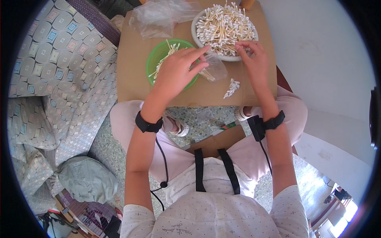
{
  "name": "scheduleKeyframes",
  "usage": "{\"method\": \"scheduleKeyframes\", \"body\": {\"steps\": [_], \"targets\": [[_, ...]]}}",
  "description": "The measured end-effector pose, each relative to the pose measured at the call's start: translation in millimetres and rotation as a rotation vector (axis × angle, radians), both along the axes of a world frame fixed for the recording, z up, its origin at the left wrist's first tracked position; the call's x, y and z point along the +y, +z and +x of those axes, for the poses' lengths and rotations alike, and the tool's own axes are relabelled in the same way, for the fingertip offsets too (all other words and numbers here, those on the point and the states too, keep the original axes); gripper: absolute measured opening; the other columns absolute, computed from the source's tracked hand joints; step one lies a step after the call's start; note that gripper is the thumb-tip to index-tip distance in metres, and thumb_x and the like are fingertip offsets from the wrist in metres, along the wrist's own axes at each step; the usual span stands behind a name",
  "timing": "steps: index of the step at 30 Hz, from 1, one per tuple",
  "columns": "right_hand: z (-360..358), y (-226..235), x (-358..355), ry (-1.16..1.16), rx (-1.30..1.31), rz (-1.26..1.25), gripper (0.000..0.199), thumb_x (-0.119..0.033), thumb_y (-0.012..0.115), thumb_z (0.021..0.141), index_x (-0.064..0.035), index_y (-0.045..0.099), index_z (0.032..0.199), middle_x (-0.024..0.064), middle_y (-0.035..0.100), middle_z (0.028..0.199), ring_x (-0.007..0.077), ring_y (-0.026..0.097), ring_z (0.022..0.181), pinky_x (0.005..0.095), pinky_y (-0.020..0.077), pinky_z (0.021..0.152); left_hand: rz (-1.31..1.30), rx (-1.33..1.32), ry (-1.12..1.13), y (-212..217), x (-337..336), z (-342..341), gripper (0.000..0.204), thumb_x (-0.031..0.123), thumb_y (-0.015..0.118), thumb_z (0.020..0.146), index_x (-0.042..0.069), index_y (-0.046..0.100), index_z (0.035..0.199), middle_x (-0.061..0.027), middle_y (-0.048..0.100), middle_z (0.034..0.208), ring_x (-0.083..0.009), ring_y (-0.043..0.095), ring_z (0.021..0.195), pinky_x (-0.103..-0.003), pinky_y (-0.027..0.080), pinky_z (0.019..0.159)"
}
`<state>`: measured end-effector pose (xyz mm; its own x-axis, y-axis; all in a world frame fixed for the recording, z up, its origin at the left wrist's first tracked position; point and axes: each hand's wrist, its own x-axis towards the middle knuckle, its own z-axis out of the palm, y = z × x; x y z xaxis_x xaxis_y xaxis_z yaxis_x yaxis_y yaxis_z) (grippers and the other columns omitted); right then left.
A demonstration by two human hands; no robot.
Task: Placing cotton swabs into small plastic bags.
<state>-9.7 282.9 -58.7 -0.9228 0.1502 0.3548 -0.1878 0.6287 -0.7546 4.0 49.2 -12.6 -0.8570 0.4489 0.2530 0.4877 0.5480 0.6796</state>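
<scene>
My left hand [183,65] is over the right side of a green bowl [149,63], thumb and index finger apart. Wooden cotton swabs [162,61] lie in that bowl, partly hidden by the hand. Close to my left fingertips, a small clear plastic bag [217,70] with a few swabs by it rests on the board. My right hand [256,59] is at the near right rim of a white bowl [194,33] heaped with white-tipped cotton swabs [226,27]. Its thumb and index finger are pinched together against the pile; what they hold is too small to make out.
A brown cardboard-topped table [178,97] bears both bowls. Short swab heads [231,88] lie near its front edge. Crumpled clear plastic bags [158,18] sit at the back left. A patterned cloth [59,51] hangs at left, and a white wall [317,51] stands at right.
</scene>
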Motion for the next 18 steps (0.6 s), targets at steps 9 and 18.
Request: {"method": "scheduleKeyframes", "body": {"steps": [9, 18], "targets": [[1.4, 2.4, -8.3, -0.056, -0.004, -0.121, 0.015, -0.017, 0.073, 0.077, -0.008, 0.071, 0.089, 0.0033, 0.068, 0.08, 0.016, 0.055, 0.071, 0.0299, 0.0462, 0.069, -0.119, 0.31, -0.024, -6.5, 15.2, -9.0, 0.029, 0.018, 0.07, 0.078, 0.013, 0.067, 0.106, -0.0023, 0.067, 0.09, -0.0209, 0.06, 0.084, -0.032, 0.049, 0.071], [0.7, 4.2, -9.9, -0.011, 0.012, -0.132, 0.021, -0.012, 0.072, 0.077, -0.0073, 0.068, 0.097, 0.0034, 0.068, 0.08, 0.0136, 0.056, 0.07, 0.0281, 0.0469, 0.069, 0.016, 0.267, 0.008, -9.8, 22.8, -12.9, 0.047, 0.02, 0.073, 0.073, 0.013, 0.062, 0.117, -0.0043, 0.065, 0.105, -0.0264, 0.056, 0.1, -0.037, 0.044, 0.089]]}}
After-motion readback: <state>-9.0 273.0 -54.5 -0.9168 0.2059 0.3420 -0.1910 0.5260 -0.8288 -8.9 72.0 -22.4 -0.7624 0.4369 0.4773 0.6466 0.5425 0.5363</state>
